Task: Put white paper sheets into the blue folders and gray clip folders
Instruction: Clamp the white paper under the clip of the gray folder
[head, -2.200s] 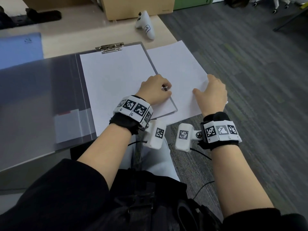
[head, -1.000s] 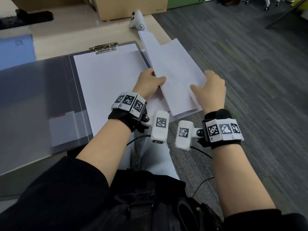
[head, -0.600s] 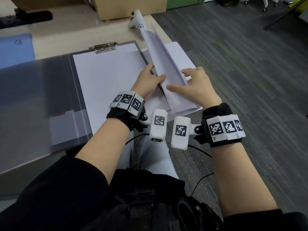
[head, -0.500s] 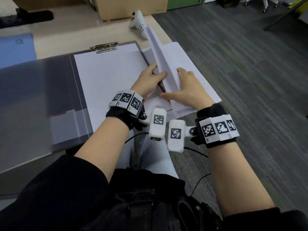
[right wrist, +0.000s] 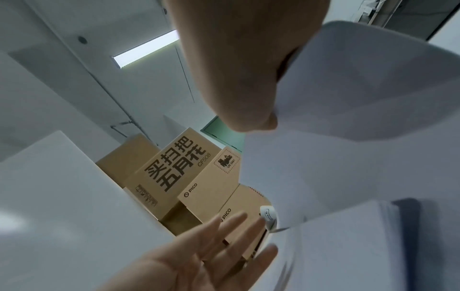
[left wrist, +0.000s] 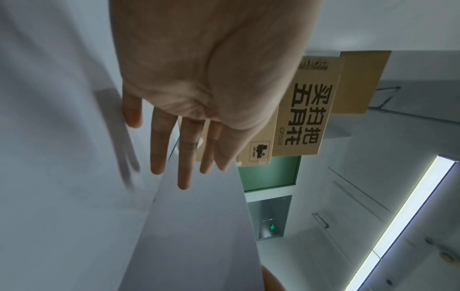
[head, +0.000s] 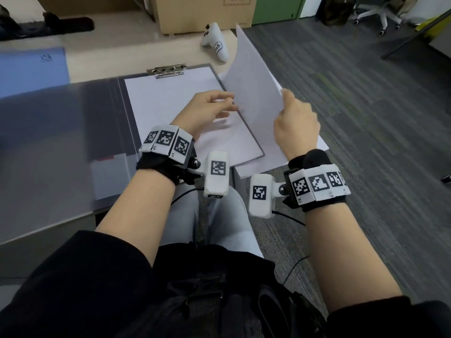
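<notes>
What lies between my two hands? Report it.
A lifted white paper sheet, pinched by the right hand, beside the open left hand; the head view shows it.

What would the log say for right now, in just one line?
right hand: holds lifted paper sheet | left hand: open, fingers straight by sheet | gray clip folder: open, sheet under clip | paper stack: beside it

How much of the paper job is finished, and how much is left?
Done: one white sheet lies on the open gray clip folder. In hand: the right hand holds up another sheet; the left hand is open beside it. Left: the paper stack, and the closed blue folder.
</notes>
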Motion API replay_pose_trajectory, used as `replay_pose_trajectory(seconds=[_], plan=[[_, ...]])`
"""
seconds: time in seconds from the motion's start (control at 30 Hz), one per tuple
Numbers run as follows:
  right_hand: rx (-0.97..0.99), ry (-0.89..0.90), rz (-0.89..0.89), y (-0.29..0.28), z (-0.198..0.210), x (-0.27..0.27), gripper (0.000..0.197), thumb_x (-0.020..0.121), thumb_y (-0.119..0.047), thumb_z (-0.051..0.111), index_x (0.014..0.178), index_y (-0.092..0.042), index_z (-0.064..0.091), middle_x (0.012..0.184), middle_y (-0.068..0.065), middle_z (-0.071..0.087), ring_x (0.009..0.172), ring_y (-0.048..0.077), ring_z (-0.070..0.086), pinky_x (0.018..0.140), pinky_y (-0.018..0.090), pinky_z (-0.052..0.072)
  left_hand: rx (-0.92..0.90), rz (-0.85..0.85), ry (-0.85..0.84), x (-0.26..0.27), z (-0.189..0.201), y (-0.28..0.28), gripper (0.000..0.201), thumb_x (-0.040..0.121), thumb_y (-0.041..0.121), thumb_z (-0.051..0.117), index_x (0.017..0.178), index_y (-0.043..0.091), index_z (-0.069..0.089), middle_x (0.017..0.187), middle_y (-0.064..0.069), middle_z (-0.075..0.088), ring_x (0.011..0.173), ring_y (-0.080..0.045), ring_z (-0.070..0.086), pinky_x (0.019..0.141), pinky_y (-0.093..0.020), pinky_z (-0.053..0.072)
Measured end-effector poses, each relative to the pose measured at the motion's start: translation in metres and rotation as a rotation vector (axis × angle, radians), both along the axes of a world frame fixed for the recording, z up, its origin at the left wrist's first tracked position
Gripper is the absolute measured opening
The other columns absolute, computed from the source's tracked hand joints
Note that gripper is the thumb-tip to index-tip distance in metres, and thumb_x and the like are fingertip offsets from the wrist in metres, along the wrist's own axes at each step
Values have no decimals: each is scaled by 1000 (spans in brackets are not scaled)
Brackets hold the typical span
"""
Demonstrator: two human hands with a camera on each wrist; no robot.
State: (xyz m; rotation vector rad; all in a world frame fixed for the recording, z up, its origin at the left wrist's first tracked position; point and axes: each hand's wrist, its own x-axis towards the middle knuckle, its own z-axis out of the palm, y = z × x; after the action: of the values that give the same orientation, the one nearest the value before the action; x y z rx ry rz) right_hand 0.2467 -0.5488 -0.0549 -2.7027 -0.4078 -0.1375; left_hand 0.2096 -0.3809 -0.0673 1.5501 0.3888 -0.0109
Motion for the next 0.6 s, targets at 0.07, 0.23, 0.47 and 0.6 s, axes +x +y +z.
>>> replay_pose_trajectory(seconds=[0.07,0.23,0.47,0.6], plan=[[48,-65,-61,3,11,-5,52,81,5,32,130,-11,43,111,22,58,98,42,54,69,37,28,18,28,3,-12,7,6,25,97,22,49,119,14,58,105,-4,66,101,-18,55,50,-7,47],[165,-249,-131,12,40,-20,50,80,5,29,121,-14,49,84,7,49,74,31,41,66,35,28,21,76,-23,-33,17,16,29,98,22,48,123,12,57,112,-5,65,103,-20,58,52,-10,48],[703,-525,-28,35,66,-46,50,88,-1,33,130,-15,56,89,10,68,77,23,60,69,29,45,87,155,-80,-61,26,37,26,97,31,45,119,23,56,121,2,64,112,-20,62,102,-36,39],[1084,-471,172,56,63,-56,47,85,6,38,127,-1,58,102,1,72,74,-1,54,72,14,43,127,247,-128,-81,32,56,38,95,49,40,123,25,51,127,6,57,111,-13,59,101,-32,44]])
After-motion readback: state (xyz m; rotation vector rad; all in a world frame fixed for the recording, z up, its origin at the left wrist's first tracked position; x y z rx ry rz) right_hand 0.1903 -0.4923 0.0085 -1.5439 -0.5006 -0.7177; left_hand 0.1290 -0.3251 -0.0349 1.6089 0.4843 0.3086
